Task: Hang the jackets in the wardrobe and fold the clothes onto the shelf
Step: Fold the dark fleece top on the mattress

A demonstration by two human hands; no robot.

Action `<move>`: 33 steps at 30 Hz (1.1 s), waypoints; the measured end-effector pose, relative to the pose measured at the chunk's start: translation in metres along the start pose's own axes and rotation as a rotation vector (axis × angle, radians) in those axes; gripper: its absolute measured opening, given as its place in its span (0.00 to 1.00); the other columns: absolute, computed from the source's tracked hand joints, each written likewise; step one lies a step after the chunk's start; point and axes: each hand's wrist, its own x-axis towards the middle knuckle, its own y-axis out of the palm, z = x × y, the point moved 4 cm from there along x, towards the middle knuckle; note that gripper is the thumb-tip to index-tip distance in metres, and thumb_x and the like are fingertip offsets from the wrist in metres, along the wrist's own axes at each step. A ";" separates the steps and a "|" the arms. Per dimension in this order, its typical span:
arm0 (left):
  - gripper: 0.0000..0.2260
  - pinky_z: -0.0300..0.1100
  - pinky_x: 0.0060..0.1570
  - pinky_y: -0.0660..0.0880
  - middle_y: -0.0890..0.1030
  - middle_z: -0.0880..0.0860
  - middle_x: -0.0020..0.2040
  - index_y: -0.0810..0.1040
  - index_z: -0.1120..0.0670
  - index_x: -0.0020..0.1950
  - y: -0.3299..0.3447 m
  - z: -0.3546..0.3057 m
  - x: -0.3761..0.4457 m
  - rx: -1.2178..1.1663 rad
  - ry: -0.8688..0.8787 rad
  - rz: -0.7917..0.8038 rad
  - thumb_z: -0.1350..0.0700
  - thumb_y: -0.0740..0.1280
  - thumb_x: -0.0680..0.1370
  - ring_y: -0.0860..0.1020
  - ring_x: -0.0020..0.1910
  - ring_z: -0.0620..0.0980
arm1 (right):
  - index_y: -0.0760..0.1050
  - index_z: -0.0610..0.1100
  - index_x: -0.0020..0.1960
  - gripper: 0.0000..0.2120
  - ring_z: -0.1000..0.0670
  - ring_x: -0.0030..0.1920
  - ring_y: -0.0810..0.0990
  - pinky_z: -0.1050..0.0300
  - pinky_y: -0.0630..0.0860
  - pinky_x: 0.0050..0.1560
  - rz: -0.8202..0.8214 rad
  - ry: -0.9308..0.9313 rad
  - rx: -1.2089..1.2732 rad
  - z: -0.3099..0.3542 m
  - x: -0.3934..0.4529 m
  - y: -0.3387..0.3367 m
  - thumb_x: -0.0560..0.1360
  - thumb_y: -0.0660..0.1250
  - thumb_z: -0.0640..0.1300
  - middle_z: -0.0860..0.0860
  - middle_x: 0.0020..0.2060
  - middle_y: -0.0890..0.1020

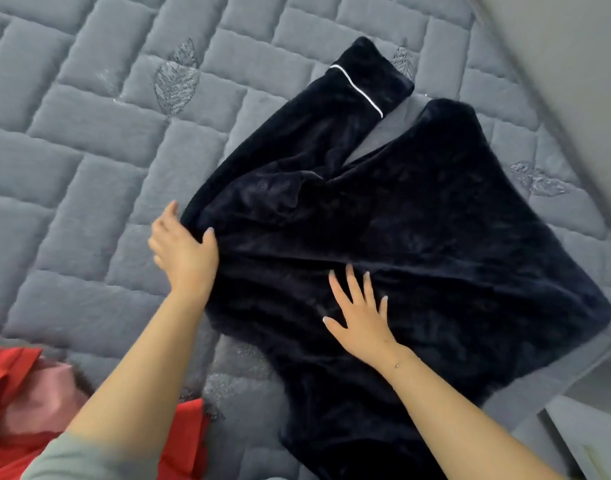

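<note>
Under the right hand's [361,317] spread fingers lies the dark garment [383,237]; left fingers [208,237] pinch its edge.

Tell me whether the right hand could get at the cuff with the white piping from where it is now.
Probably yes, with a long stretch. The right hand lies flat on the dark garment, and nothing stands between it and the piped cuff further up the quilted bed. The left hand grips the garment's edge, off that path.
</note>
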 end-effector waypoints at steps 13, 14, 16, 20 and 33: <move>0.15 0.43 0.65 0.68 0.76 0.50 0.67 0.74 0.54 0.70 0.114 -0.177 -0.040 0.169 0.738 0.398 0.56 0.62 0.83 0.72 0.67 0.51 | 0.79 0.49 0.60 0.14 0.58 0.59 0.75 0.56 0.75 0.62 -0.417 -0.157 0.421 -0.076 0.025 -0.130 0.80 0.61 0.36 0.59 0.56 0.77; 0.17 0.45 0.65 0.68 0.75 0.52 0.69 0.72 0.55 0.72 0.125 -0.181 -0.034 0.223 0.668 0.429 0.54 0.60 0.84 0.71 0.68 0.53 | 0.79 0.48 0.60 0.13 0.56 0.61 0.74 0.58 0.73 0.62 -0.438 -0.181 0.384 -0.088 0.035 -0.149 0.80 0.62 0.36 0.57 0.57 0.76; 0.18 0.50 0.64 0.70 0.73 0.56 0.69 0.73 0.58 0.70 0.140 -0.182 -0.021 0.338 0.507 0.448 0.51 0.57 0.84 0.71 0.67 0.57 | 0.77 0.46 0.63 0.13 0.52 0.66 0.70 0.63 0.66 0.63 -0.456 -0.203 0.332 -0.111 0.057 -0.184 0.80 0.62 0.39 0.53 0.63 0.74; 0.20 0.48 0.56 0.72 0.74 0.53 0.61 0.82 0.61 0.53 0.150 -0.171 -0.009 0.407 0.434 0.342 0.48 0.57 0.84 0.72 0.60 0.54 | 0.69 0.41 0.71 0.20 0.46 0.71 0.66 0.56 0.62 0.70 -0.603 -0.077 0.335 -0.153 0.118 -0.259 0.81 0.62 0.46 0.45 0.70 0.69; 0.19 0.48 0.68 0.64 0.69 0.55 0.69 0.79 0.55 0.62 0.166 -0.145 -0.004 0.312 0.444 0.277 0.51 0.75 0.73 0.65 0.68 0.57 | 0.80 0.47 0.42 0.08 0.51 0.38 0.85 0.54 0.82 0.41 -0.307 0.068 1.186 -0.193 0.219 -0.327 0.69 0.78 0.46 0.50 0.35 0.85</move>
